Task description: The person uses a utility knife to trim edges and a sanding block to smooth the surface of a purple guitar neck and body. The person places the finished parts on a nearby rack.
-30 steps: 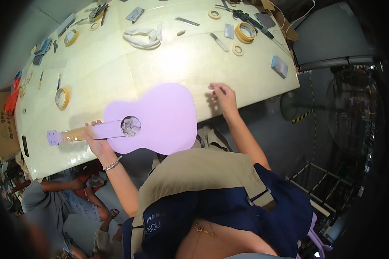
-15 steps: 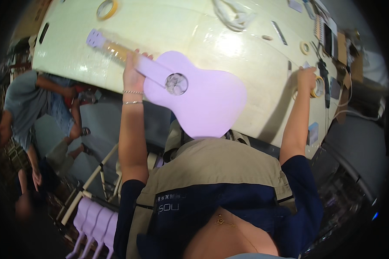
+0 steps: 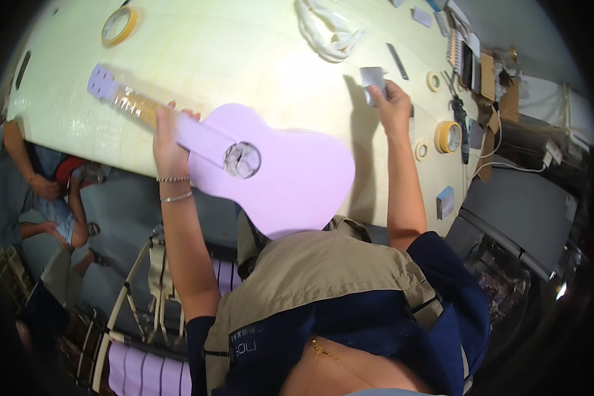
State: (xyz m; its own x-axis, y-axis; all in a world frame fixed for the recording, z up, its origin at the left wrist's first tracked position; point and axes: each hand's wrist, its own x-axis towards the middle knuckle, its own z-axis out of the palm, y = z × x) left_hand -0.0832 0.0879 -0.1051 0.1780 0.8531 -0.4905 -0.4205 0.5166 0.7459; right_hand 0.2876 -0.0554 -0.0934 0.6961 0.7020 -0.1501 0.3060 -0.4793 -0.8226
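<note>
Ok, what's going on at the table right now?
A person's left hand grips the neck of a lilac ukulele, whose body juts over the near edge of the pale table. The right hand holds a small grey block farther along the table, with tape rolls beside it.

Pale cream worktable (image 3: pixel 244 59) spans the top, bright glare patch between the hands. Grey floor (image 3: pixel 125 218) below the left hand, rack of lilac panels (image 3: pixel 152 369) lower left. Dark grey cabinet (image 3: pixel 521 211) right of the right hand, cables above it.
</note>
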